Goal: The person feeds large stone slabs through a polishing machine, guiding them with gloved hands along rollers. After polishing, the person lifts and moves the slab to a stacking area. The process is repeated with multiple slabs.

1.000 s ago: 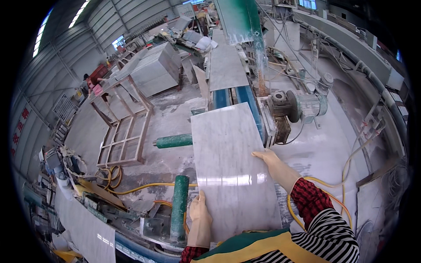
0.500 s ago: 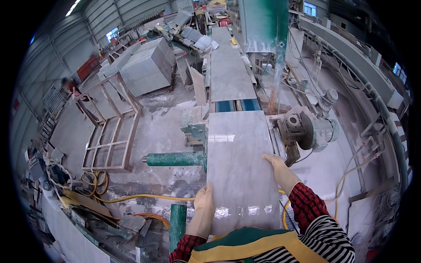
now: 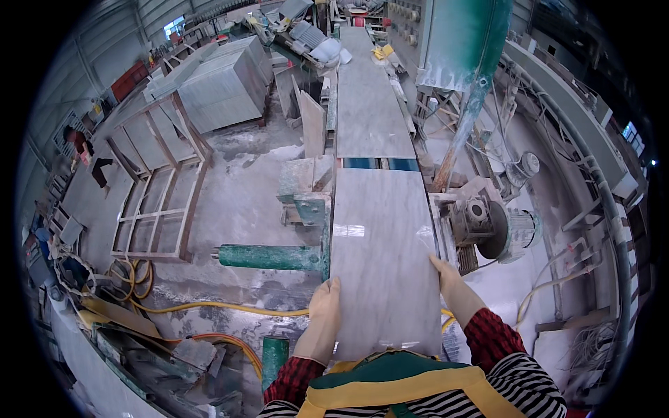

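A long, pale grey polished stone slab (image 3: 383, 237) lies flat before me on the conveyor, its near end close to my apron. My left hand (image 3: 325, 310) is closed on the slab's left edge, thumb along the side and most fingers hidden beneath. On the opposite side, slightly farther up, my right hand (image 3: 453, 284) grips the right edge, its fingertips partly out of sight. Beyond the far end, a narrow gap shows the conveyor's blue belts (image 3: 362, 164). Past them lies a second grey slab (image 3: 373, 115).
A green roller (image 3: 272, 257) juts out left of the conveyor, and a motor (image 3: 512, 230) stands at its right. Yellow hoses (image 3: 223, 305) cross the floor. Farther left are a metal frame (image 3: 157, 202), stacked stone slabs (image 3: 226, 87) and a walking person (image 3: 87, 157).
The near slab has slid forward a little, and its gap to the far slab is narrower. My right hand's thumb has moved off the slab's top to its edge. The view has shifted.
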Available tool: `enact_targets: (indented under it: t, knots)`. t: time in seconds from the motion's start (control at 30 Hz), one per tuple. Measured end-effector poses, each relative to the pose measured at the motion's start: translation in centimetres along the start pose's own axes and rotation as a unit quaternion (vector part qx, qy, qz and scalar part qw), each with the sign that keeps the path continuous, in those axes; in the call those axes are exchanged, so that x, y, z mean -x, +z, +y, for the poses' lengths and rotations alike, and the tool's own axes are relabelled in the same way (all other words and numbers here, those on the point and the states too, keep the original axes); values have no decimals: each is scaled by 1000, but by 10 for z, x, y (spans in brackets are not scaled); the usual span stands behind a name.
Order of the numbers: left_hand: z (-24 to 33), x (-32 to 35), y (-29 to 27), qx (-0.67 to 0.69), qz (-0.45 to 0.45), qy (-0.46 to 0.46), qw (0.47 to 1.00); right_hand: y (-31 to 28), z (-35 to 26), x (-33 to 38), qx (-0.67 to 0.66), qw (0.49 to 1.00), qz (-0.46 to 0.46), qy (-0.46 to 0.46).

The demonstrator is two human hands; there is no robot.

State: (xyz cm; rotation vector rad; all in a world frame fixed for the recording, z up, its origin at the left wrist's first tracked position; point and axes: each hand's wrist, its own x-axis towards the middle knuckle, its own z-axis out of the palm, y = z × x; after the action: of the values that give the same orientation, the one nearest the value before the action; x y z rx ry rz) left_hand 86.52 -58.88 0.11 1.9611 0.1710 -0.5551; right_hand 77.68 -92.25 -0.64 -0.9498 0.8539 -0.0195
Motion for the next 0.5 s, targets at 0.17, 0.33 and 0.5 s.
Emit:
enact_targets:
  t: [0.17,0.33,0.5]
  knots:
    - [13,-13,1,-38,13,6,999,3,16,64,81,996,-3,47]
    - [31,-25,3,-72,20,-7,997,-24,52,28,185,980,71,13]
    - [47,-28,13,-45,34,-32,998,-12,36,27,194,977,91,2]
